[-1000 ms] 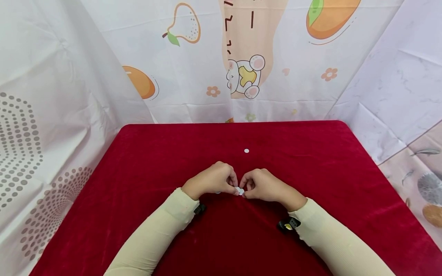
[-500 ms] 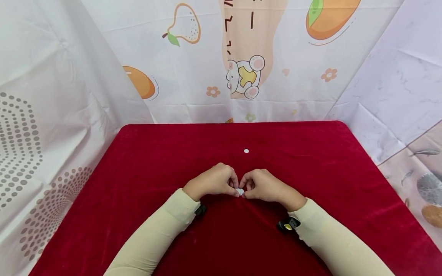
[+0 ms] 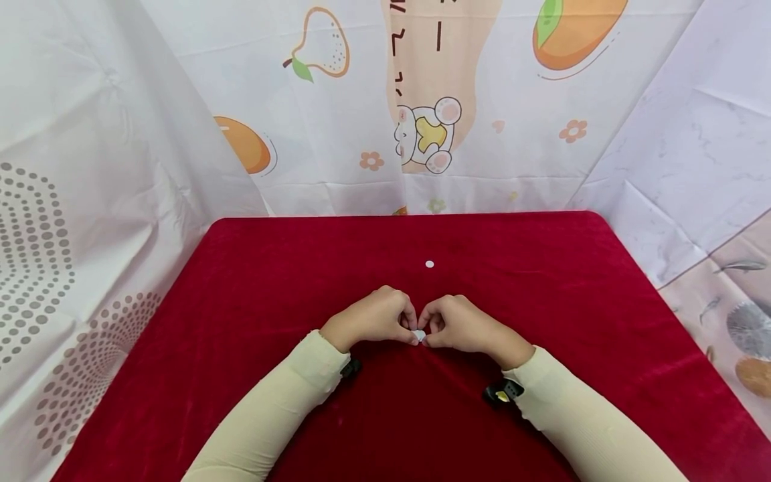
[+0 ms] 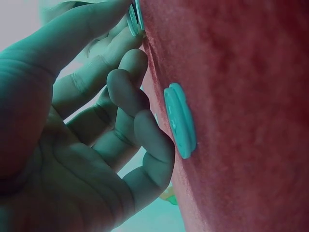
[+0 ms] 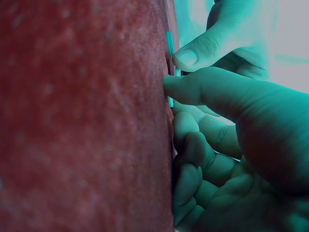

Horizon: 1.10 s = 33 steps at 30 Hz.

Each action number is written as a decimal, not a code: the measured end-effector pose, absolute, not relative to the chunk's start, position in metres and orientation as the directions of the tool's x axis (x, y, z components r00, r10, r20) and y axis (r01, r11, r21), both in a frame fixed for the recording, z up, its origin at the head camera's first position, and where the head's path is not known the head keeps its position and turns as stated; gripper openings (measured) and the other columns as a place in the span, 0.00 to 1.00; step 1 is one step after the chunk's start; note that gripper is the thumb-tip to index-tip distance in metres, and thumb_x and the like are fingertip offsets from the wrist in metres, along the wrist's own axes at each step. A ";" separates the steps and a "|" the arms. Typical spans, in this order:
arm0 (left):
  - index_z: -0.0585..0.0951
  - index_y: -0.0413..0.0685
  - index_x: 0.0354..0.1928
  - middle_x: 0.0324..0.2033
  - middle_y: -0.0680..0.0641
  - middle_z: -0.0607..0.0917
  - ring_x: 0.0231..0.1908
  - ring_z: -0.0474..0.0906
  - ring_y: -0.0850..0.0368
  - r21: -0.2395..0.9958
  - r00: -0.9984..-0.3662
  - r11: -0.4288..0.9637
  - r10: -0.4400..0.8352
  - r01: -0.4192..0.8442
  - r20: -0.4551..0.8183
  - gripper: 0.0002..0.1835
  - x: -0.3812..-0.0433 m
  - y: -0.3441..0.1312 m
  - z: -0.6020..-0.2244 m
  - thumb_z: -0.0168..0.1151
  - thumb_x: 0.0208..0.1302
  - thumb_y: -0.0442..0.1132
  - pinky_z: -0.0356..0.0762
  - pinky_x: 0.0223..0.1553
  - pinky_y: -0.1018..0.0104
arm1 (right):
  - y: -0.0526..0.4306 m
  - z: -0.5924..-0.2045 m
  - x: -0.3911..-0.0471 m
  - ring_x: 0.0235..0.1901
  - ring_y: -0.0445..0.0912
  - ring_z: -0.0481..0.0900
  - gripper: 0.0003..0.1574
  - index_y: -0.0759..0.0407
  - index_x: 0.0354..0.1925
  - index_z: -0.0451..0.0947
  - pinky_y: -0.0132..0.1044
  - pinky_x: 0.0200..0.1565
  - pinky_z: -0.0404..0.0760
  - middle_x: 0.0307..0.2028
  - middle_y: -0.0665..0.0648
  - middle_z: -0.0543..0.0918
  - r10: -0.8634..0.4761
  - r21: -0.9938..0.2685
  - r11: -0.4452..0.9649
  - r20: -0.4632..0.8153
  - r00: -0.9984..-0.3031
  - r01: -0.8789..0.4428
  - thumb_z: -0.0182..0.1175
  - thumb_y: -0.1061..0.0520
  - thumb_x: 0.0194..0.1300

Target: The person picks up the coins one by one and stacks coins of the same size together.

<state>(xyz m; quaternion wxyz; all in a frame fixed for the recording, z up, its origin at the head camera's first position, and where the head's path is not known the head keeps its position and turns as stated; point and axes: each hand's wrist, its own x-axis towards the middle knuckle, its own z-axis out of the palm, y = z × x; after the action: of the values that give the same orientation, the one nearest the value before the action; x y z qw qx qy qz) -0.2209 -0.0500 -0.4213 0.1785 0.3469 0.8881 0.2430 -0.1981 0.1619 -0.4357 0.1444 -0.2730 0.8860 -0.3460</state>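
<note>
Both hands meet low over the red cloth in the middle of the head view. My left hand (image 3: 373,318) pinches a small white disc (image 4: 132,20) between thumb and forefinger, its other fingers loosely curled. Facing it, my right hand (image 3: 460,325) holds another white disc (image 5: 170,43) against the cloth by its edges, thumb and forefinger on either side. The two discs (image 3: 419,335) overlap between the fingertips, and the fingers partly cover them. Under the left palm, two stacked discs (image 4: 179,121) with raised marks lie on the cloth, hidden in the head view.
A single white disc (image 3: 430,264) lies farther back on the red cloth (image 3: 289,268). Printed curtains (image 3: 337,134) hang behind and at both sides of the table. A black wrist camera (image 3: 502,391) sits at the right cuff.
My left hand has shifted slightly right and toward me, bringing its disc farther over the other one. A disc glimpsed under the left hand is now hidden. The right hand stays put.
</note>
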 end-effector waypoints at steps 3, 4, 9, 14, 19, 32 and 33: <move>0.90 0.57 0.29 0.25 0.63 0.85 0.29 0.80 0.69 0.552 -0.693 0.640 0.706 0.535 -0.147 0.06 -0.221 -0.050 -0.421 0.81 0.55 0.44 0.80 0.34 0.74 | 0.162 -0.436 -0.198 0.21 0.37 0.75 0.09 0.50 0.35 0.87 0.31 0.27 0.76 0.20 0.45 0.81 -0.581 -0.691 0.614 -0.070 -0.811 -0.380 0.72 0.62 0.55; 0.90 0.57 0.29 0.25 0.63 0.85 0.29 0.80 0.69 0.553 -0.692 0.638 0.707 0.536 -0.146 0.06 -0.221 -0.050 -0.421 0.81 0.55 0.44 0.80 0.34 0.74 | 0.162 -0.436 -0.198 0.21 0.37 0.75 0.09 0.50 0.35 0.87 0.31 0.27 0.76 0.20 0.45 0.81 -0.580 -0.691 0.615 -0.070 -0.811 -0.380 0.72 0.62 0.55; 0.90 0.58 0.29 0.25 0.64 0.85 0.29 0.80 0.69 0.546 -0.689 0.638 0.710 0.543 -0.145 0.06 -0.221 -0.051 -0.422 0.81 0.55 0.44 0.80 0.34 0.74 | 0.161 -0.436 -0.198 0.21 0.37 0.75 0.09 0.50 0.35 0.87 0.31 0.27 0.76 0.20 0.45 0.81 -0.582 -0.691 0.614 -0.072 -0.810 -0.380 0.72 0.62 0.55; 0.90 0.58 0.29 0.26 0.63 0.85 0.30 0.80 0.69 0.551 -0.689 0.636 0.710 0.540 -0.146 0.06 -0.221 -0.051 -0.422 0.81 0.55 0.45 0.80 0.35 0.74 | 0.161 -0.436 -0.198 0.21 0.37 0.75 0.09 0.50 0.35 0.87 0.31 0.27 0.76 0.20 0.45 0.81 -0.581 -0.689 0.614 -0.065 -0.811 -0.385 0.72 0.62 0.55; 0.90 0.59 0.29 0.27 0.63 0.85 0.31 0.80 0.70 0.545 -0.686 0.642 0.710 0.539 -0.158 0.06 -0.221 -0.050 -0.422 0.81 0.56 0.46 0.80 0.36 0.74 | 0.161 -0.436 -0.198 0.21 0.37 0.75 0.09 0.49 0.35 0.86 0.31 0.27 0.76 0.21 0.44 0.81 -0.582 -0.685 0.617 -0.066 -0.811 -0.387 0.72 0.62 0.55; 0.89 0.59 0.29 0.26 0.64 0.85 0.30 0.80 0.70 0.522 -0.685 0.647 0.712 0.557 -0.152 0.07 -0.221 -0.050 -0.421 0.81 0.56 0.45 0.80 0.36 0.74 | 0.162 -0.437 -0.199 0.21 0.37 0.75 0.09 0.49 0.36 0.87 0.31 0.27 0.76 0.21 0.44 0.81 -0.582 -0.686 0.615 -0.062 -0.810 -0.389 0.73 0.61 0.56; 0.89 0.59 0.29 0.26 0.64 0.85 0.30 0.80 0.70 0.520 -0.686 0.647 0.712 0.557 -0.151 0.07 -0.221 -0.050 -0.421 0.81 0.56 0.45 0.80 0.36 0.74 | 0.162 -0.438 -0.199 0.21 0.37 0.75 0.09 0.49 0.36 0.87 0.31 0.27 0.76 0.21 0.44 0.81 -0.583 -0.686 0.614 -0.060 -0.810 -0.390 0.73 0.61 0.55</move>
<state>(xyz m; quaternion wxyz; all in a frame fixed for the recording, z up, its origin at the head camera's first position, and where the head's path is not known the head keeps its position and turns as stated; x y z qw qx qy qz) -0.2208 -0.0497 -0.4210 0.1738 0.3560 0.8908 0.2226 -0.1989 0.1620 -0.4376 0.1402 -0.2742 0.8873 -0.3434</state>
